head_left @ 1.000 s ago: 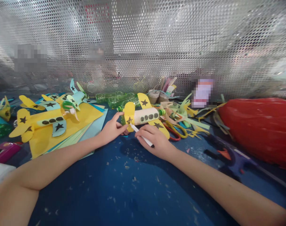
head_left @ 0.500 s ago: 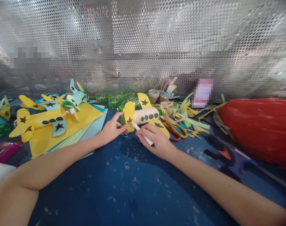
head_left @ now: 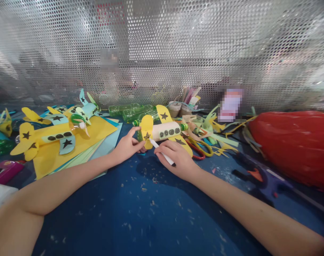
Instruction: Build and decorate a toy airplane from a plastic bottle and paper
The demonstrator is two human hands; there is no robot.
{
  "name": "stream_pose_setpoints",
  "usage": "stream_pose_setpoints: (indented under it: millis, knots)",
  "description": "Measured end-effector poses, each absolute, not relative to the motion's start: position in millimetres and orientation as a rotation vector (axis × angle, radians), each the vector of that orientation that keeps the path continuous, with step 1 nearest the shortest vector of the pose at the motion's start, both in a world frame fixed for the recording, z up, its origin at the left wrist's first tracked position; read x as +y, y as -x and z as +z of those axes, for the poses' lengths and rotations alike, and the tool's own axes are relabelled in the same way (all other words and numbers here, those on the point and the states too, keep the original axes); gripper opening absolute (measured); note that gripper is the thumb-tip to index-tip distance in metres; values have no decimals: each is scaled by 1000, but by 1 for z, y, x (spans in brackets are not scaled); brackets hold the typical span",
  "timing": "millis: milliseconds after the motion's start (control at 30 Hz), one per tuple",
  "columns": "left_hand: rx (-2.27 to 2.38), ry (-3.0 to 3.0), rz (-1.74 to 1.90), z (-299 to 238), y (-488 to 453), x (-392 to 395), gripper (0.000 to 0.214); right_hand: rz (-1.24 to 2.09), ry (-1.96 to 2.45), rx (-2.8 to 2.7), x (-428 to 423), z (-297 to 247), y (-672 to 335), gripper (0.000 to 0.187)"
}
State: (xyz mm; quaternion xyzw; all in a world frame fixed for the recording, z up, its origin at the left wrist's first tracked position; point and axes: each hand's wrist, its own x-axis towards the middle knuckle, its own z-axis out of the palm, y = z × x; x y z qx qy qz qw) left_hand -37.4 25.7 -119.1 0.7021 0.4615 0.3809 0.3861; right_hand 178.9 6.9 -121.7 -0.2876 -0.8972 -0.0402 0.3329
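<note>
A toy plane (head_left: 165, 131), made of a green plastic bottle wrapped in pale paper, lies on its side on the blue table (head_left: 151, 213). It has yellow paper wings and tail pieces with dark stars, and a row of dark round windows. My left hand (head_left: 128, 145) closes on its tail end, thumb and fingers around the bottle and the yellow tail paper. Between the fingers of my right hand (head_left: 178, 160) is a white marker (head_left: 163, 153). The marker's tip meets the star on the yellow tail piece.
To the left, several other paper-covered bottle planes (head_left: 52, 135) sit on yellow and blue paper sheets (head_left: 97, 137). Green bottles (head_left: 136, 113) lie behind. Scissors (head_left: 201, 147) and paper scraps (head_left: 217, 133) are right, with a glue gun (head_left: 271, 181) and a red bag (head_left: 292, 145) beyond. Perforated metal (head_left: 162, 53) stands at the back.
Almost nothing differs. The plane, both hands and the marker keep nearly the same places, with the marker tip still at the tail star.
</note>
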Motion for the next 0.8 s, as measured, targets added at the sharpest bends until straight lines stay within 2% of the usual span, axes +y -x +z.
stream_pose_setpoints:
  millis: [800]
  knots:
    - [1172,-1805,975,-121,38,26,53,-114,700,-2346,7,-122,-179,16]
